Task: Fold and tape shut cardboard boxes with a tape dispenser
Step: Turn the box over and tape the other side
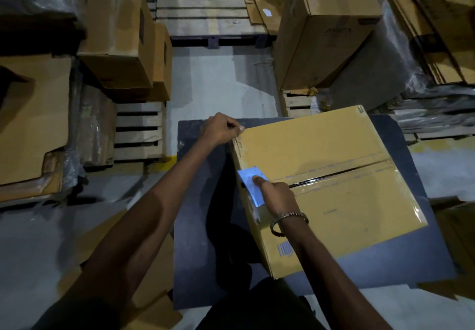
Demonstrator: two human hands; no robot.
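From my head camera, looking down, the cardboard box (331, 175) sits on the dark bench (416, 257) in front of me, turned at an angle, its two top flaps folded down and meeting along a middle seam that runs from the near-left edge toward the far right, with a thin dark gap showing along it. Shiny clear tape lies over that seam and down the right edge of the lid. My left hand (223, 128) is at the box's far-left corner, fingers curled with the thumb and forefinger pinched together right at the corner; what sits between them is too small for me to tell. My right hand (276, 192) rests on the near-left edge of the lid where the seam ends, forefinger stretched out and pressing on a small pale blue rectangular piece (251, 184) that lies on the top and bends over the edge onto the side; the other fingers are curled under. A metal bracelet (288, 220) circles my right wrist. Printed blue lettering shows on the box's near side. Around the bench, other brown cartons (123, 44) stand on wooden pallets (140, 130), a tall carton (323, 29) rises at the upper right, and flattened cardboard sheets (33, 116) lie at the left on the grey floor.
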